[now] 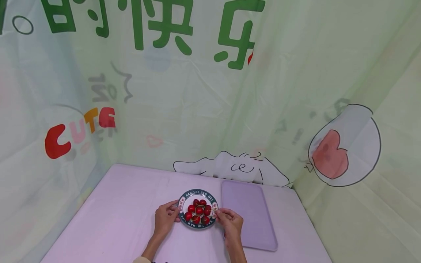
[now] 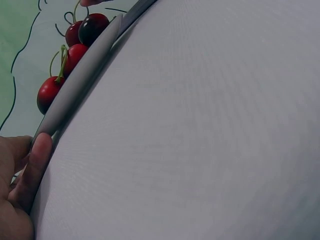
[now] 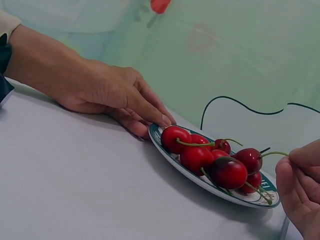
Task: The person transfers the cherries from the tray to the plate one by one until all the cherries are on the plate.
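A round plate (image 1: 197,191) with a dark green, lettered rim bears several red cherries (image 1: 198,210) with green stems. My left hand (image 1: 165,218) holds the plate's left rim, its thumb (image 3: 162,120) on top; the left wrist view shows fingers (image 2: 40,157) against the plate's edge. At the opposite side, my right hand (image 1: 231,222) pinches the stem (image 3: 274,153) of one dark red cherry (image 3: 248,160) between thumb and forefinger. That cherry is still among the others, over the plate. Whether it touches them cannot be told.
A flat lilac tray (image 1: 248,212) lies just right of the plate, partly behind my right hand and forearm. The table (image 1: 131,204) has a pale lilac cover. Printed cloth curtains (image 1: 197,109) hang behind it and along both sides.
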A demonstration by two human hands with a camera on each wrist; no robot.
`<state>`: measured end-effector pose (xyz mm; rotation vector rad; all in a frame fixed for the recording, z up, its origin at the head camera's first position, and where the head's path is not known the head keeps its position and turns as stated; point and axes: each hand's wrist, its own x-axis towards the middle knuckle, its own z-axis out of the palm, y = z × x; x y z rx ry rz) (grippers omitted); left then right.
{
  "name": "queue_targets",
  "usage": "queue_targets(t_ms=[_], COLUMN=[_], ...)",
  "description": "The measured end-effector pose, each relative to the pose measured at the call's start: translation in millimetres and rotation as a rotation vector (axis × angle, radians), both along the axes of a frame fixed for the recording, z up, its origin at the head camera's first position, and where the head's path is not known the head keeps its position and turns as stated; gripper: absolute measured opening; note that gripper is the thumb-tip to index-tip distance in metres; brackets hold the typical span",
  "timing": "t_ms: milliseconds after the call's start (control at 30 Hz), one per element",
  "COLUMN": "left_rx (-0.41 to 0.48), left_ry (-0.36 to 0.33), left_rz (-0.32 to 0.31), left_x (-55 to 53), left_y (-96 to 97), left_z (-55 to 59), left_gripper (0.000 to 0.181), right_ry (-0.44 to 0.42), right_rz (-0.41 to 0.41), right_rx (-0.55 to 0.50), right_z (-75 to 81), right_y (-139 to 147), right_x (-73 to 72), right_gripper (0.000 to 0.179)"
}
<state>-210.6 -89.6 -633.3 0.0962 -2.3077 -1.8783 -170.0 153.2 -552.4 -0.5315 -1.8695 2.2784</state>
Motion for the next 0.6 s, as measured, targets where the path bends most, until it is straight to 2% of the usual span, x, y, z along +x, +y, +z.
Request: queue_targets(t_ms=[200, 400, 600], left_rx=[0.001, -0.003, -0.004], left_ry=[-0.011, 0.011, 0.027], left_rz=[0.002, 0.005, 0.015], left_x=[-0.4, 0.8, 0.3], left_y=[0.1, 0.7, 1.5], left_z=[-1.1, -1.3, -0.2], left_gripper=[0.037, 0.037, 0.036], right_ry=[-0.020, 0.006, 0.049], right_rz=[-0.026, -0.052, -0.081], right_rx=[0.088, 0.121, 0.155], right_z=[-0.3, -10.5, -8.1], right_y=[-2, -3, -6], right_x=[-2.1, -6.2, -4.9], right_gripper=[0.008, 0.014, 0.012])
